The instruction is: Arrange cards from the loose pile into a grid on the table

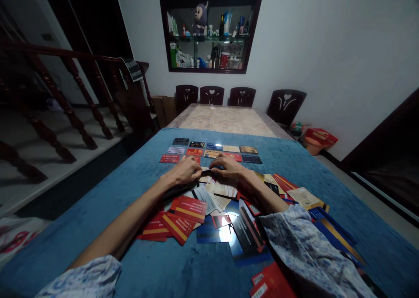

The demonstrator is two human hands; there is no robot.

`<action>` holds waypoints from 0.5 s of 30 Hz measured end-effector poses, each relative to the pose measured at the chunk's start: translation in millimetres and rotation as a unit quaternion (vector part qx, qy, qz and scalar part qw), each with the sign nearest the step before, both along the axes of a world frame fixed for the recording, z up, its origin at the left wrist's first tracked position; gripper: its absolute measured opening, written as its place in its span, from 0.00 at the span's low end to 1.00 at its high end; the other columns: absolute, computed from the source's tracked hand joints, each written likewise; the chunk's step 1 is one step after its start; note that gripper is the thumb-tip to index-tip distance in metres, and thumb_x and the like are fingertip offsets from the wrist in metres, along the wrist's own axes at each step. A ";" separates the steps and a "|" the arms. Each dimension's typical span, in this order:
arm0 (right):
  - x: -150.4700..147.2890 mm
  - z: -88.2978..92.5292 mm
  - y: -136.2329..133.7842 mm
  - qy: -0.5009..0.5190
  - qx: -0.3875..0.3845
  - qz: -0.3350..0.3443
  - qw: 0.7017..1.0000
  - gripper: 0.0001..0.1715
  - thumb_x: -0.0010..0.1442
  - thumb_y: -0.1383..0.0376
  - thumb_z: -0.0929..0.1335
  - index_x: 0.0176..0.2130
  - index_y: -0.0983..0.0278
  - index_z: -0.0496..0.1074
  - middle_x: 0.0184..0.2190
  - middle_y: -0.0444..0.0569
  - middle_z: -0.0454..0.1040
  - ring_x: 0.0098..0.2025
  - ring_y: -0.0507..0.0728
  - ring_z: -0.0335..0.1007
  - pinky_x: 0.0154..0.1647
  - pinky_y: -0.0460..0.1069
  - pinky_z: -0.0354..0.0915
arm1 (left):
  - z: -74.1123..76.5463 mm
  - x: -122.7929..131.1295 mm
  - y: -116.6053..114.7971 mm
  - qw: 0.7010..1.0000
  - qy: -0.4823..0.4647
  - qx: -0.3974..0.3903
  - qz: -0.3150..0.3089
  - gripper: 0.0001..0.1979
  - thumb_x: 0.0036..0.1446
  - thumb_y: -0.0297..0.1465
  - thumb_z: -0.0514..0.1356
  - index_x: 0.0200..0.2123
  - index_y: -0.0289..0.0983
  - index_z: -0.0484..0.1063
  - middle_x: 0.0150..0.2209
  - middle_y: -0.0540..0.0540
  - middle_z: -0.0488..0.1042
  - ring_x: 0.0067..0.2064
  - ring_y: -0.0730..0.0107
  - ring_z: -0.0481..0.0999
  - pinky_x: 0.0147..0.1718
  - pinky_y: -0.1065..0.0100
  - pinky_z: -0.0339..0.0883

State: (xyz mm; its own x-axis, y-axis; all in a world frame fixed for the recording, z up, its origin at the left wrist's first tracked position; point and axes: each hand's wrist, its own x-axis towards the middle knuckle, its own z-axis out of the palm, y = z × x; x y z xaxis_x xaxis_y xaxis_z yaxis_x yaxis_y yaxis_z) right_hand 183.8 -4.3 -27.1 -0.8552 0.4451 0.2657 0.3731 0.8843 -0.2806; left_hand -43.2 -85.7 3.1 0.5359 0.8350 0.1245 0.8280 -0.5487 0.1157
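My left hand [185, 171] and my right hand [229, 166] meet over the middle of the blue cloth, fingers pinched on the two ends of one thin plastic card [207, 170]. It is seen nearly edge-on, so its face cannot be made out. Just beyond my fingers lie several cards in rows, among them a red card [170, 158], a dark card [252, 159] and a tan card [231, 148]. Below my wrists spreads a loose heap of cards and folders, with red cards [188, 208] on the left and a dark folder [247, 223] nearer the middle. My hands hide part of the front row.
The blue cloth [131, 175] covers the near part of a long table [219, 119]. A cream folder [306, 197], blue folders [337, 237] and red folders [273, 280] lie around my right forearm. Chairs [212, 95] stand at the far end, a wooden railing [75, 84] to the left.
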 end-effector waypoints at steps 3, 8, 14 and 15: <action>-1.7 -4.4 2.8 0.024 0.006 -0.017 1.000 0.17 0.68 0.59 0.65 0.43 0.62 0.82 0.36 0.53 0.81 0.39 0.59 0.68 0.48 0.55 0.60 | -2.0 -4.9 5.1 1.000 -0.010 0.020 -0.012 0.16 0.64 0.30 0.52 0.32 0.37 0.79 0.32 0.43 0.78 0.42 0.60 0.71 0.45 0.62 0.61; -3.8 -10.0 4.7 0.045 0.016 -0.048 0.998 0.15 0.68 0.61 0.65 0.40 0.63 0.81 0.32 0.52 0.79 0.36 0.57 0.66 0.45 0.52 0.60 | -6.4 -9.9 10.8 0.999 -0.013 0.045 -0.013 0.15 0.64 0.26 0.51 0.35 0.37 0.79 0.33 0.43 0.77 0.41 0.62 0.72 0.40 0.66 0.63; -0.9 -11.6 3.6 0.051 0.019 -0.061 0.997 0.11 0.66 0.67 0.66 0.37 0.64 0.79 0.32 0.52 0.78 0.36 0.57 0.67 0.44 0.51 0.60 | -9.5 -11.3 12.4 0.998 -0.019 0.058 -0.002 0.14 0.64 0.24 0.53 0.41 0.37 0.80 0.38 0.42 0.77 0.43 0.62 0.74 0.43 0.65 0.64; -0.5 -12.4 4.0 0.051 0.016 -0.063 0.997 0.10 0.65 0.67 0.66 0.37 0.64 0.79 0.32 0.52 0.78 0.37 0.58 0.67 0.44 0.51 0.60 | -9.4 -11.2 12.2 0.998 -0.022 0.059 -0.004 0.14 0.64 0.24 0.53 0.41 0.37 0.79 0.39 0.42 0.77 0.43 0.62 0.74 0.43 0.65 0.64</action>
State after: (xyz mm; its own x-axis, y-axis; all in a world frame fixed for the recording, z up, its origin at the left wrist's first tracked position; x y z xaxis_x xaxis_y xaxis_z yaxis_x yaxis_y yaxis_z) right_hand 183.3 -0.3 -39.5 -0.7612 0.5367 0.3640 0.4525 0.8417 -0.2947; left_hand -54.5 -73.5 -6.3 0.5335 0.8096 0.2448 0.8196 -0.5664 0.0869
